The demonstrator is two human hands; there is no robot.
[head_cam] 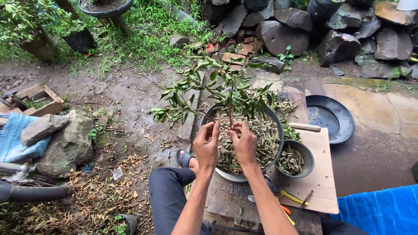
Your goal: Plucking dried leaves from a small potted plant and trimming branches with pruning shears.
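A small leafy shrub (209,89) with thin branches rises from a wide black pot (277,126) whose top is covered in dry leaves. Both hands meet at the base of its thin trunk. My left hand (207,146) pinches the stem from the left, and my right hand (244,143) pinches it from the right, fingertips almost touching. The pot stands on a low wooden board (322,182) in front of my knees.
A smaller dark bowl of dry leaves (294,160) sits right of the pot, an empty black pan (332,116) beyond it. Yellow-handled tools (289,199) lie on the board. Rocks (61,139) lie at left, a stone pile (305,30) behind, blue tarp (383,211) at right.
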